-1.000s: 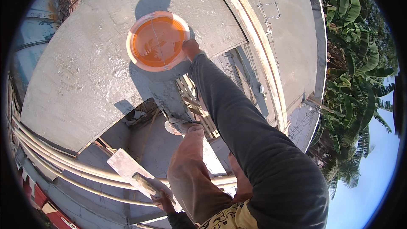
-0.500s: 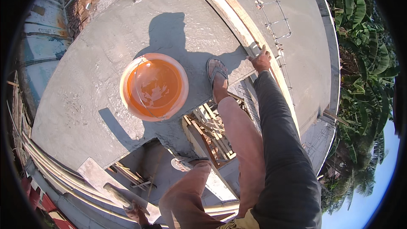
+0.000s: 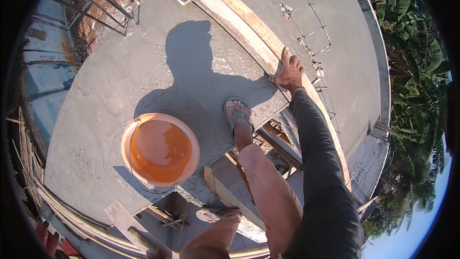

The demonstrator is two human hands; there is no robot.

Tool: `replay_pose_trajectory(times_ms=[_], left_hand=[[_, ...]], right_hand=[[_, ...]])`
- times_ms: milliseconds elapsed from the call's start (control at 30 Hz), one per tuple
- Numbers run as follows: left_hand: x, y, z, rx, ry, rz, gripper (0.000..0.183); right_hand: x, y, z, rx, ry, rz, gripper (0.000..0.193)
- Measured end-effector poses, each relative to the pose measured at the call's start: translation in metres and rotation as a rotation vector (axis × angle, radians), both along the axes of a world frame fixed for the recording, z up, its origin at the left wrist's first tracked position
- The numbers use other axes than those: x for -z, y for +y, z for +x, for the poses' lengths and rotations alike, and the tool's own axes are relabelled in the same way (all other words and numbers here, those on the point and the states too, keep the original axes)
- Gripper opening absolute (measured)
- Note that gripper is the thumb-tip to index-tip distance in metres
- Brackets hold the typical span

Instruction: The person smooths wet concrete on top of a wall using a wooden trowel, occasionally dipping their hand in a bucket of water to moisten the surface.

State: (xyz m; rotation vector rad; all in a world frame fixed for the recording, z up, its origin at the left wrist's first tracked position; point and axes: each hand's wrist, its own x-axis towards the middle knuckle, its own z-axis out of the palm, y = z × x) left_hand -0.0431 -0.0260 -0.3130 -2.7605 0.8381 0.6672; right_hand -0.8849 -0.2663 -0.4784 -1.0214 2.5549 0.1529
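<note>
My right hand (image 3: 290, 73) is braced on a long wooden plank (image 3: 249, 50), thumb on its near side and fingers bent over its top. At the lower left, my left hand (image 3: 159, 251), partly cut off by the frame edge, is closed around the handle of a flat float (image 3: 125, 224) with a long pale board. Left of my feet stands an orange bucket (image 3: 160, 149) with a thin wire handle, holding what looks like water. It rests on wet grey concrete (image 3: 91, 129), near the slab's broken front edge.
My sandalled foot (image 3: 238, 115) stands on the concrete; the other (image 3: 215, 214) is lower, by a gap with boards beneath. A steel rebar cage (image 3: 306, 19) lies right of the plank. Upright rebar (image 3: 103, 0) rises at the far left; bamboo poles (image 3: 72, 211) run along the lower left.
The view has shifted, so the bucket appears lower and further left. My right hand stays on the plank, its fingers more spread. The left hand and float have slipped further toward the bottom edge.
</note>
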Motion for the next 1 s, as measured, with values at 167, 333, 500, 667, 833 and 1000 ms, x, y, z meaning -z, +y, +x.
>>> replay_pose_trajectory(times_ms=[167,333,500,667,833,1000], left_hand=[[0.005,-0.022,-0.034,-0.019,-0.021,-0.014,0.078],[0.001,-0.028,-0.059,-0.042,-0.063,-0.003,0.076],[-0.012,-0.024,-0.07,-0.093,-0.117,-0.02,0.075],[-0.007,-0.044,-0.078,-0.066,-0.076,-0.014,0.074],[-0.055,-0.044,-0.059,-0.063,-0.049,-0.17,0.072],[-0.112,-0.095,-0.093,0.003,0.218,-0.483,0.049]], right_hand=[[-0.014,-0.003,-0.046,0.012,0.119,-0.025,0.14],[-0.028,-0.014,-0.125,0.068,0.204,-0.064,0.136],[-0.004,-0.027,-0.171,-0.025,0.117,-0.114,0.119],[0.043,0.033,-0.16,0.134,0.077,0.116,0.114],[0.024,-0.005,0.014,-0.009,0.09,-0.214,0.086],[-0.029,0.011,0.245,-0.472,-0.532,0.035,0.074]])
